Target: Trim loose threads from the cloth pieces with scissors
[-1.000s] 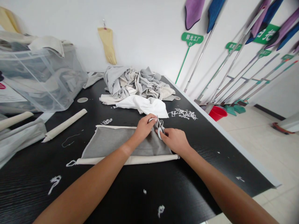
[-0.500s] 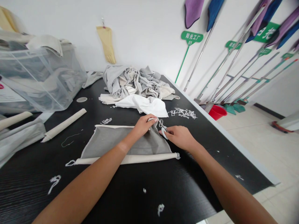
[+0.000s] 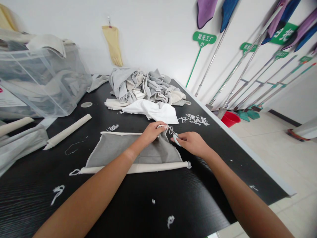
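Note:
A grey fabric piece [image 3: 153, 155] with cream hemmed edges lies on the black table, its far right corner lifted. My left hand [image 3: 154, 131] pinches that corner between thumb and fingers. Gripped in my right hand [image 3: 193, 142] is a pair of scissors with pale handles [image 3: 176, 139]. Their blades point up and left, close beside the pinched corner, where a loop of white thread [image 3: 170, 129] hangs. Another thread loop [image 3: 74, 172] sticks out at the near left corner. Whether the blades touch the thread is too small to make out.
Behind the fabric lie a white cloth [image 3: 153, 110] and a heap of grey cloths [image 3: 146, 86]. Thread scraps [image 3: 195, 119] are piled at right. A clear plastic bin [image 3: 44, 82] of fabric stands at left, near a rolled cloth [image 3: 68, 131]. Mops lean on the wall.
My right hand has shifted slightly right and up with the scissors, away from the corner. My left hand keeps its pinch on the fabric in the same place.

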A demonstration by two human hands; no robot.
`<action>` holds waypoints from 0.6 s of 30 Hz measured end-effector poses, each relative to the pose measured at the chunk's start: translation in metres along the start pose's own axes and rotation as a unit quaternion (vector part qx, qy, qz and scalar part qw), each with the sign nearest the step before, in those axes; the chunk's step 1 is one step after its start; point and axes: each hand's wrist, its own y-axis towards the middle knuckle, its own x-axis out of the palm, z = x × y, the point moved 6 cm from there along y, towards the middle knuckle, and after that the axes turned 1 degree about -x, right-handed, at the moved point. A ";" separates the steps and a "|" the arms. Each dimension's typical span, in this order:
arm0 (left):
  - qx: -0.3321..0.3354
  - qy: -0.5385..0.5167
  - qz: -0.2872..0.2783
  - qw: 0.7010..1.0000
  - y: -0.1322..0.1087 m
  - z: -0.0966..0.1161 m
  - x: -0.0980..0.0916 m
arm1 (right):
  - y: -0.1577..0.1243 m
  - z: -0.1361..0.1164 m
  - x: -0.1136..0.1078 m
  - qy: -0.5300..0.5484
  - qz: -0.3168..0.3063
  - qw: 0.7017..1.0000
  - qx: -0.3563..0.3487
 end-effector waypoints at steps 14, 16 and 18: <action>-0.013 -0.025 0.003 1.000 -0.001 0.003 0.004 | 0.000 -0.007 0.006 -0.038 -0.018 0.998 0.053; -0.014 -0.013 0.005 1.000 -0.002 0.003 0.003 | -0.001 -0.008 0.005 -0.058 -0.014 0.997 0.056; -0.011 -0.002 0.003 1.000 -0.002 0.004 0.003 | -0.001 -0.010 0.005 -0.065 -0.013 0.996 0.052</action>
